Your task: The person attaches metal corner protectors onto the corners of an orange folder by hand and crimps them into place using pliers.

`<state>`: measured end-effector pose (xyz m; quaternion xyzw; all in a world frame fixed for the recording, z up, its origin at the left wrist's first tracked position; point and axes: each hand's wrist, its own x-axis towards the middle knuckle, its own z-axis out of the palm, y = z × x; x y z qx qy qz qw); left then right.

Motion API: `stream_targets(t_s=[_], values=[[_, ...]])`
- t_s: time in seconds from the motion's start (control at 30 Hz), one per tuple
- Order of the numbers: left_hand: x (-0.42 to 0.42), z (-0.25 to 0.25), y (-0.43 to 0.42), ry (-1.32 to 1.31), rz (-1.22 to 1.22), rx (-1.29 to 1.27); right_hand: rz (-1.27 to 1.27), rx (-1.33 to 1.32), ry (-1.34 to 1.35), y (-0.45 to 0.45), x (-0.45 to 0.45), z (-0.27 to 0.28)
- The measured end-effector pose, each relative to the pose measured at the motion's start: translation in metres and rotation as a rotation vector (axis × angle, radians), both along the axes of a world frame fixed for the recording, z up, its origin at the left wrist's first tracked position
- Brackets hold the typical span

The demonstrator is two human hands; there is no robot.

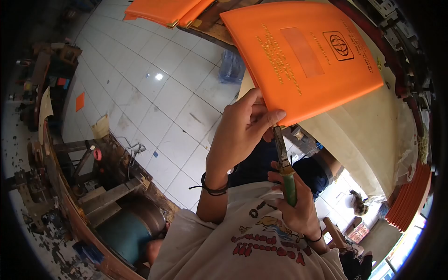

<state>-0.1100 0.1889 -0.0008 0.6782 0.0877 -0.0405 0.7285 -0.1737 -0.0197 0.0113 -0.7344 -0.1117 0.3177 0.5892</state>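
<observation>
An orange folder [322,70] with gold print, an emblem and a clear window fills the upper right. My left hand [254,116] pinches its near corner, with the thumb on top and the fingers curled beneath. In my right hand [298,203] is a pair of pliers [283,156] with a green grip, pointing up toward the folder. The jaws meet that same corner close to my left thumb, where a bit of brass-coloured metal shows at the edge. Whether the jaws are clamped on the metal cannot be made out.
More orange folders [163,11] with brass-coloured corners lie on a wooden surface at the top. Brown paper [354,135] spreads beneath the held folder. A stack of orange covers [410,198] stands at right. Wooden frames and a teal cylinder [123,238] are at lower left, beside white floor tiles [177,107].
</observation>
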Motion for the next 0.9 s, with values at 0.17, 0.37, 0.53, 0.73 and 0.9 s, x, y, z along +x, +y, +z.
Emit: stream_targets(t_s=[0.17,0.37,0.53,0.73,0.9], values=[[0.0008,-0.0011,0.0012,0.01,-0.013,-0.024,0.008,-0.029,-0.008,-0.0012,0.0012,0.002],[0.0006,-0.0013,0.0018,0.008,-0.012,-0.018,0.009,-0.088,-0.045,-0.0032,0.001,0.0019],[0.0011,-0.0012,0.0013,0.016,-0.005,-0.004,0.017,-0.093,-0.045,-0.0029,0.0025,0.0037],[0.001,-0.0021,0.0016,0.014,-0.007,0.01,0.024,-0.085,-0.051,-0.0034,0.0028,0.004],[0.0013,-0.0029,0.0011,0.01,0.004,0.002,0.059,-0.084,-0.012,-0.0071,0.0045,0.0028]])
